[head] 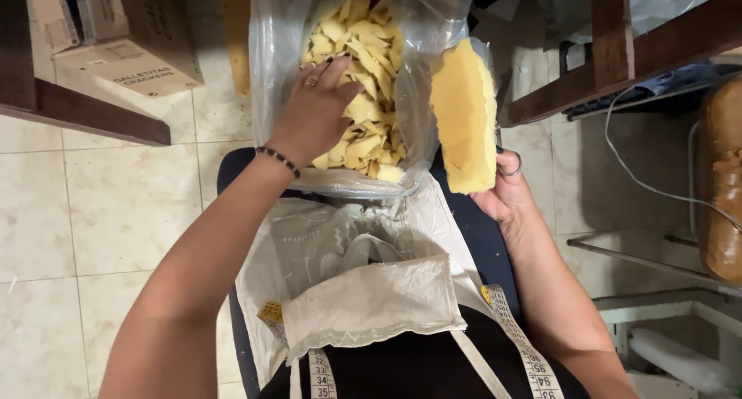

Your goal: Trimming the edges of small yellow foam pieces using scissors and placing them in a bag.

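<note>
**Hand in a bag of foam scraps, foam slab held beside it**

The person sits with a clear plastic bag resting on the lap, its mouth open toward the far side. The bag is filled with yellow foam scraps, cut into small irregular pieces. The left hand reaches into the bag, palm down, fingers loosely spread and resting on the scraps; whether it grips any piece cannot be told. A ring sits on one finger, and a dark beaded bracelet circles the wrist.

Just to the right of the bag, the right hand holds up a thick yellow foam slab, clasping its near end from behind, with the fingers mostly hidden. The slab stands on end, touching the bag's right wall.

Near the body, a pale embroidered cloth lies over the lap, and a yellow measuring tape hangs around the neck. A cardboard box stands on the tiled floor at far left, beside a dark wooden beam. A white cable trails at right.
</note>
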